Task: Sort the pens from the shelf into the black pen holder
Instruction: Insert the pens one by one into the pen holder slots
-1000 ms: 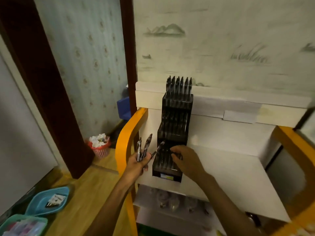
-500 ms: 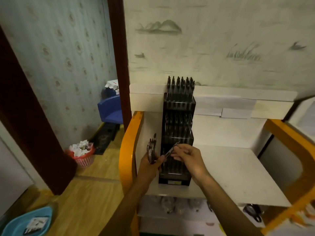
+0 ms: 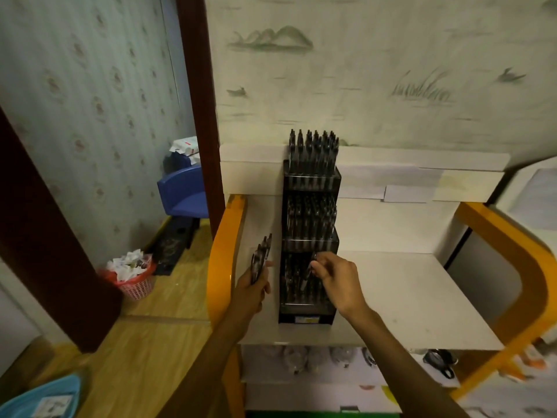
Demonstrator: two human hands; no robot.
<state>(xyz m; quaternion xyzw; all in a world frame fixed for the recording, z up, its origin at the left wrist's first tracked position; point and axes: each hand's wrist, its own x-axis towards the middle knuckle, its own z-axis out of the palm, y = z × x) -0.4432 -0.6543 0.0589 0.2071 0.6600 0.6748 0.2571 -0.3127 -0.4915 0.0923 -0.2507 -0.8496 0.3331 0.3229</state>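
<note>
- Black pen holder (image 3: 310, 224): a stepped rack of 3 tiers standing upright on the white shelf (image 3: 422, 297), its back against the shelf's rear panel. All 3 tiers carry dark pens standing upright; the top row (image 3: 313, 146) rises above the rear panel's upper edge.
- Left hand (image 3: 253, 289): the grip is closed around a small bundle of pens (image 3: 260, 256), held just left of the holder's lowest tier. The bundle points up and slightly right; the exact count cannot be told through the blur.
- Right hand (image 3: 337, 277): thumb and forefinger pinch 1 single pen (image 3: 310, 268), which stands nearly upright over the lowest tier, its lower end among the pens already there. Whether it is fully seated cannot be told.
- Shelf unit: orange curved side frames, one on the left (image 3: 221, 267) and one on the right (image 3: 518, 260), flank the white shelf. A lower shelf beneath holds blurred small items.
- Surroundings: a pink waste basket (image 3: 134, 280) filled with crumpled paper stands on the wooden floor (image 3: 144, 351) at left, near a blue chair (image 3: 184, 191). A light blue tray (image 3: 45, 399) lies at the lower left corner. Patterned wallpaper covers the wall behind.
</note>
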